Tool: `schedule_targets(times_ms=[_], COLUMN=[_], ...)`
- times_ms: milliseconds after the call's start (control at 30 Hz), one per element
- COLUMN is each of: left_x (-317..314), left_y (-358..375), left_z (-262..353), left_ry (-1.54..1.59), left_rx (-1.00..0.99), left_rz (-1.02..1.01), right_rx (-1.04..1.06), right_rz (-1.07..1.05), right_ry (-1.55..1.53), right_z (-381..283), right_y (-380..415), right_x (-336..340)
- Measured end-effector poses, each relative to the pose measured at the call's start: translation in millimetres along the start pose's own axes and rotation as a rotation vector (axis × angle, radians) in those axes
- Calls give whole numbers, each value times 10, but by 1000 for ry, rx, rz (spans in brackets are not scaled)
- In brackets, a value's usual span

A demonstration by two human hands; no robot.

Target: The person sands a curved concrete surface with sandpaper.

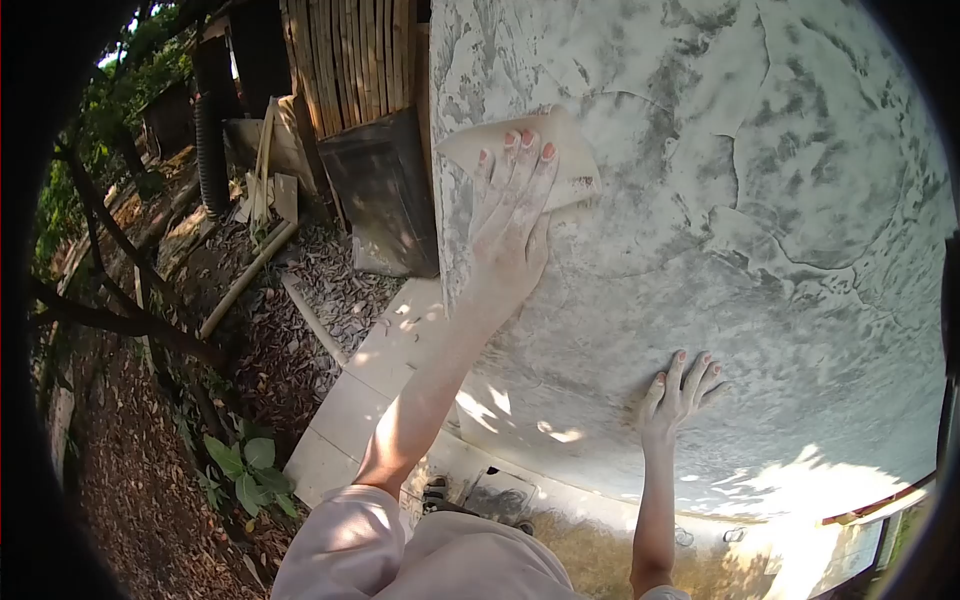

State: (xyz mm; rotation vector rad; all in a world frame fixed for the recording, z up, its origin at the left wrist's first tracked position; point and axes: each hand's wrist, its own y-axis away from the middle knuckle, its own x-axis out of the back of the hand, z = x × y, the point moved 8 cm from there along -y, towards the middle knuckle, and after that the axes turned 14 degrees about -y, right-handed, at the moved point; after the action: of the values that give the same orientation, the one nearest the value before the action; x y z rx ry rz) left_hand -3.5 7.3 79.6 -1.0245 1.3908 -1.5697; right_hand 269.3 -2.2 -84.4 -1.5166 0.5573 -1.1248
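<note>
My left hand [510,210], dusted with pale powder, holds a thin off-white sheet [575,150] flat against the mottled grey-white wall [680,240], close to its left edge. The fingers are stretched out over the sheet, whose corners stick out on both sides of them. What lies under the palm is hidden. Lower and to the right, my right hand [680,393] rests on the same wall with its fingers spread and nothing in them. Cracks and dark patches mark the wall's surface.
Beyond the wall's left edge are a dark panel [385,190], bamboo slats [350,60] and a pole [245,280] on leaf-strewn ground. A pale tiled ledge [345,415] runs below. A leafy plant [255,475] grows at the lower left, near dark branches [130,320].
</note>
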Motion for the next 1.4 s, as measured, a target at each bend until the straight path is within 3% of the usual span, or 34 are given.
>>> schedule_targets(times_ms=[67, 200, 333, 500, 600, 700, 800, 867, 967, 1100, 1233, 1300, 1400], left_x=[-14, -180, -109, -9, -22, -113, -225, -245, -228, -167, -99, -85, -140], left_y=[525, 1271, 760, -443, -460, 123, 1048, 1276, 1129, 45, -738, -740, -293], left_z=[-20, 45, 92, 178, 240, 216, 148, 114, 129, 349, 515, 552, 464], left_ry=[-57, -40, -3, 60, 24, -91, -87, -78, -37, -38, 14, 36, -44], left_rx=[23, -24, 14, 2, -4, 19, -9, -11, 19, -33, -125, -146, -99], left_rz=[-103, -114, -129, 2, -1, -98, -85, -87, -83, -101, 55, 91, -44], right_rx=[-46, -41, -77, -43, -37, -28, -25, -23, -15, -16, -39, -36, -36], right_rz=[42, 114, 128, 113, 112, 113, 123, 113, 127, 136, 126, 133, 115], right_ry=[-21, -11, -28, -11, -9, -5, -15, -19, -27, -32, -26, -20, -34], right_z=[-21, -38, -232, -258, -253, -258, -242, -257, -255, -260, -250, -233, -240], right_y=[-254, -815, -1392, -1431, -1413, -1407, -1404, -1399, -1393, -1393, -1380, -1383, -1377], right_x=[100, 240, 366, 292, 295, 294, 281, 286, 275, 281, 263, 280, 280])
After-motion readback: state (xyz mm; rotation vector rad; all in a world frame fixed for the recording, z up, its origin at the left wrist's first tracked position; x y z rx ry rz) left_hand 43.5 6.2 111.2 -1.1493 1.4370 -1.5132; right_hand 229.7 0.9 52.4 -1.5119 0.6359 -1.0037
